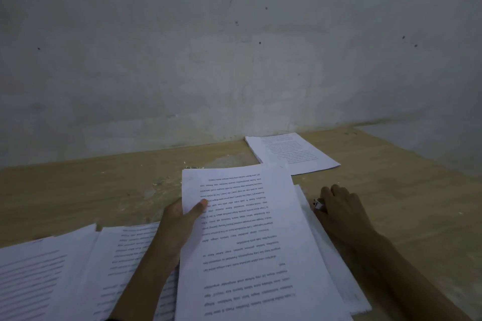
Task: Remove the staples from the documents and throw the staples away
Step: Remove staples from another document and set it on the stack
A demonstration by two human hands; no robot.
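Head camera looks down, close over the desk, facing the wall.

Person's two arms as seen from the head camera, left hand and right hand both bare, forearms uncovered up to the near edge, a thin dark strip, possibly a sleeve hem, at the left forearm's near end

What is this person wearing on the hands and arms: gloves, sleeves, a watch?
No gloves on the left hand or the right hand. Both forearms show bare, with no watch or bracelet at either wrist.
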